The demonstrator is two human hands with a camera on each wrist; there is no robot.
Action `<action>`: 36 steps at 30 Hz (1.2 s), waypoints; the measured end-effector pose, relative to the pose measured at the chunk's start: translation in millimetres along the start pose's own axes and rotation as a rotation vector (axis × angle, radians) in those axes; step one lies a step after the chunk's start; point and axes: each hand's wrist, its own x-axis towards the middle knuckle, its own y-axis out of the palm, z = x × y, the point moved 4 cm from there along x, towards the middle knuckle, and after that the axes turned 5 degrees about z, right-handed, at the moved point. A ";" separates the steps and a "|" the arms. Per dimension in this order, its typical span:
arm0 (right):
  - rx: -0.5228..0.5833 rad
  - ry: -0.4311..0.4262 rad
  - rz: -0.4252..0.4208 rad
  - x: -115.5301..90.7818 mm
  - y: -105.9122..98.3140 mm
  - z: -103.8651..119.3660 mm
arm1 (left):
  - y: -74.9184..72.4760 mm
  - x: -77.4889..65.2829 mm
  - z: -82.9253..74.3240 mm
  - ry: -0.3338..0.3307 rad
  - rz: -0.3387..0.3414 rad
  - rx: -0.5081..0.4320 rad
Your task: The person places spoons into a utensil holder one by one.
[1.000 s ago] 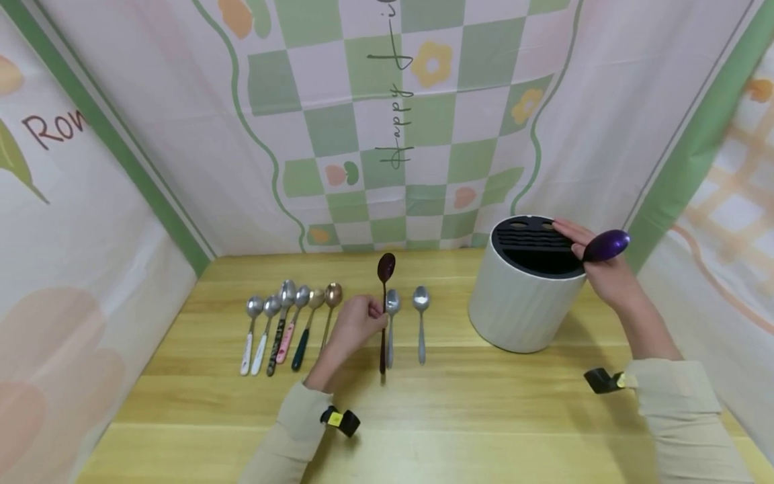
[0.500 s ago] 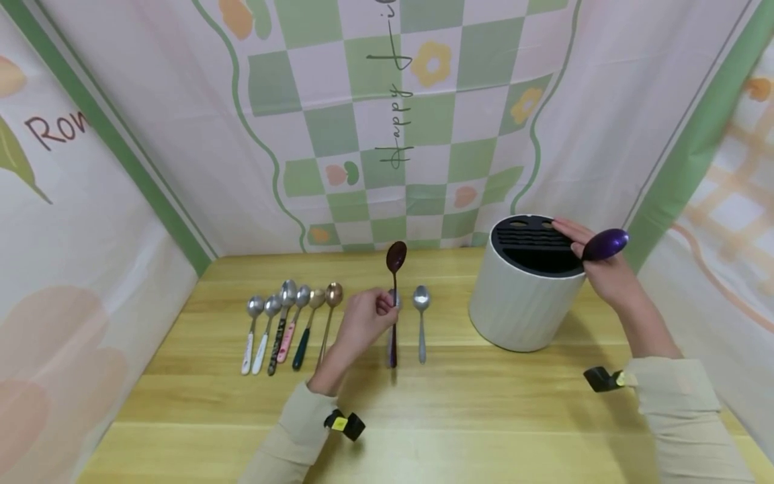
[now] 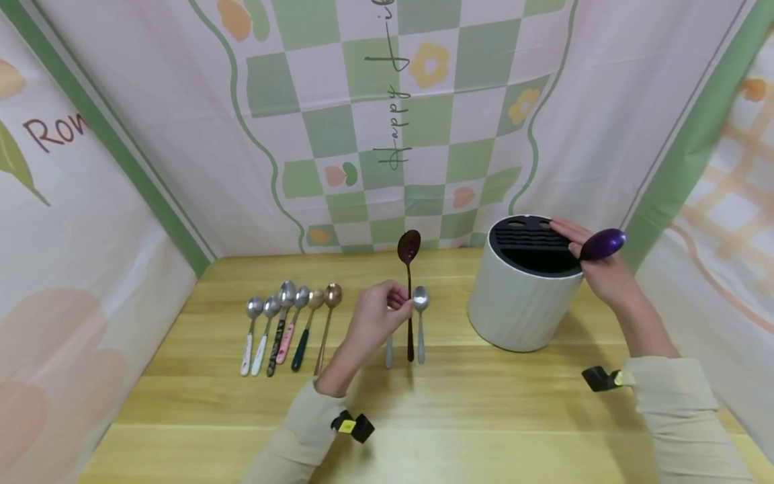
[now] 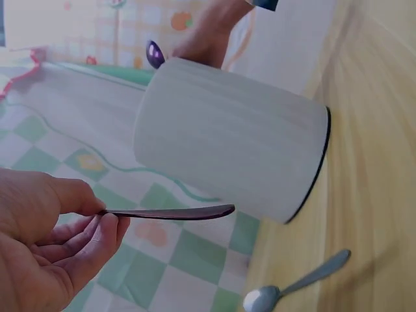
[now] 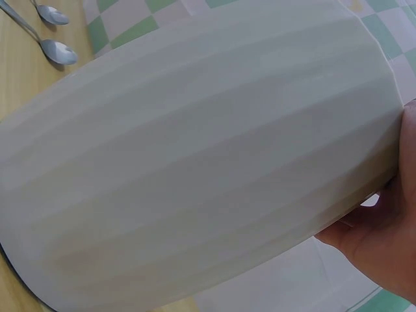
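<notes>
My left hand [image 3: 375, 312] pinches a dark maroon spoon [image 3: 409, 247] by its handle between thumb and fingertips. The spoon is raised off the table, bowl up, handle end down. In the left wrist view the bare end of the handle [image 4: 188, 212] points toward the white ribbed utensil holder [image 4: 221, 136]. My right hand [image 3: 605, 282] rests against the right side of that holder [image 3: 523, 312], fingers stretched along its black slotted top [image 3: 532, 245]. A shiny purple spoon [image 3: 603, 243] leans out over the rim above the right hand; its handle is hidden inside.
Two plain silver spoons lie mid-table; one [image 3: 421, 299] shows whole, the other [image 3: 390, 353] is partly hidden behind the left hand. Farther left is a row of several spoons [image 3: 286, 296] with varied handles. Patterned cloth [image 3: 399, 134] hangs behind the wooden table [image 3: 459, 417].
The left hand has carried the maroon spoon up and rightward, from beside the first silver spoon to near the second. The right hand and the holder stay in place.
</notes>
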 end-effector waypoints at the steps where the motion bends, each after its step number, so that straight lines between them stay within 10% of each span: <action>1: 0.001 -0.001 -0.002 0.2 0.1 -0.2 | 0.2 0.5 -2.7 0.010 -0.003 0.009; 36: 0.019 -0.066 -0.036 0.2 0.4 3.8 | 11.6 29.5 -85.6 0.267 -0.066 -0.096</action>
